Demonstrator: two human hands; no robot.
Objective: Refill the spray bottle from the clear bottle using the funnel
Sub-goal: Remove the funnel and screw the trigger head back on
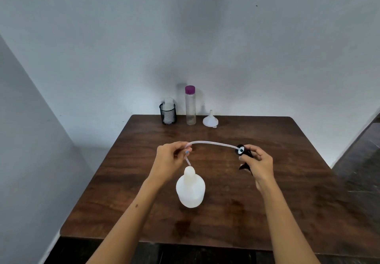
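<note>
We observed 2 hands raised above a brown wooden table (267, 212). The left hand (170, 161) was curled, its thumb and fingertips pinching the bend of the dip tube (213, 144). The right hand (258, 165) was curled around the black spray head (243, 154), gripping it with the collar facing the left hand. The tube arched between the 2 hands, from the spray head at 3 o'clock to the pinch at 9 o'clock; its free end dropped from the left hand toward 5 o'clock, ending just above the neck of the spray bottle.

The spray bottle (190, 189), white and without its head, stood upright on the table between the forearms, at 6 o'clock from the tube and near both hands without touching either.

Well apart from the hands, at 12 o'clock along the far table edge, stood the clear bottle (190, 107) with its purple cap on. The white funnel (210, 120) rested mouth-down at its 3 o'clock side, and a black mesh cup (168, 112) holding a white item at its 9 o'clock side.

We could not identify the white item, nor see any liquid level in either bottle. Part of the spray head was hidden by the right fingers.
</note>
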